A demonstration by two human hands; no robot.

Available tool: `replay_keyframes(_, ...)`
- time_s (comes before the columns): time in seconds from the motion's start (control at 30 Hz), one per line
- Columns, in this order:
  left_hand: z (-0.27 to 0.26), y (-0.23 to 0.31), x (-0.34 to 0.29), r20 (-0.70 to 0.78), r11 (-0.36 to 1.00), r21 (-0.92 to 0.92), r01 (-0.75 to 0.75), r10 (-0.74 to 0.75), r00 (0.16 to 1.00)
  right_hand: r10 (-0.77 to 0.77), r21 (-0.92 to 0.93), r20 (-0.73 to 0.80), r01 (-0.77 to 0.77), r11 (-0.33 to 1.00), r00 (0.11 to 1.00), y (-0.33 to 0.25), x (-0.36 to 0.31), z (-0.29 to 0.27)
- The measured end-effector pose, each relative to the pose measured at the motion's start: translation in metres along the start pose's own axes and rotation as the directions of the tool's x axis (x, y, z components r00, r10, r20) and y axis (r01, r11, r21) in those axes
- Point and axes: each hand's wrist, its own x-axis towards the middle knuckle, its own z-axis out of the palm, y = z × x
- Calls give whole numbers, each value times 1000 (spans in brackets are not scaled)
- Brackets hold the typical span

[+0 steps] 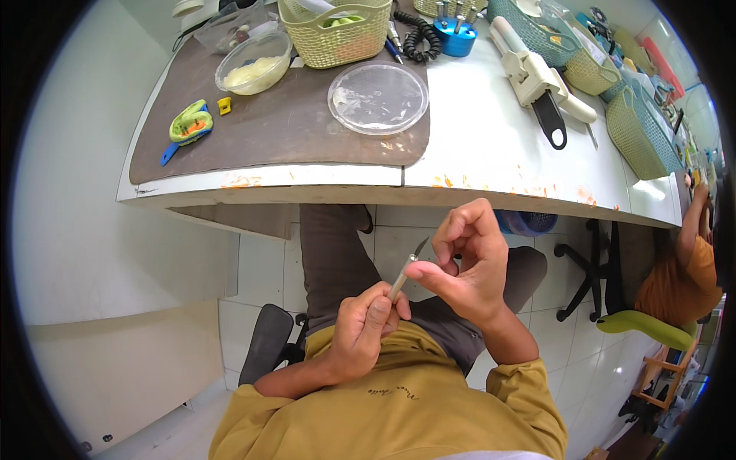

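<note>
My left hand (366, 326) is wrapped round the pale handle of a craft knife (399, 280), held tilted above my lap. Its short dark pointed blade rises toward my right hand (474, 264). That hand is raised beside the blade, its fingers loosely curled and the thumb apart from them. The thumb tip is close to the knife's metal collar; whether they touch I cannot tell. Nothing shows in the right hand, though part of its palm side is hidden.
The white table (491, 153) bears a brown mat (268, 138). On the mat are a blue-handled tray with green material (190, 123), a small yellow piece (224, 106), a tub (253, 69), a clear lid (378, 98) and a basket (337, 38). A dispensing gun (537, 80) lies right. Another person (675, 276) sits far right.
</note>
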Motion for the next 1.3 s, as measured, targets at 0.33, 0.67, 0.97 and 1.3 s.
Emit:
replay_keyframes(0.33,-1,-5,0,40,984,169,-47,41,998,-175,-143,-405,126,982,898,-12,9,-21)
replay_keyframes(0.67,-4,-9,6,196,918,-338,205,-145,970,7,-92,-518,-64,994,855,46,-26,-31)
replay_keyframes(0.97,-2,6,11,210,933,-256,252,-201,957,-605,-569,313,654,499,732,33,-19,-13)
replay_keyframes(1.3,-33,47,9,75,879,433,-201,187,979,-720,-548,231,698,460,655,24,-11,-20)
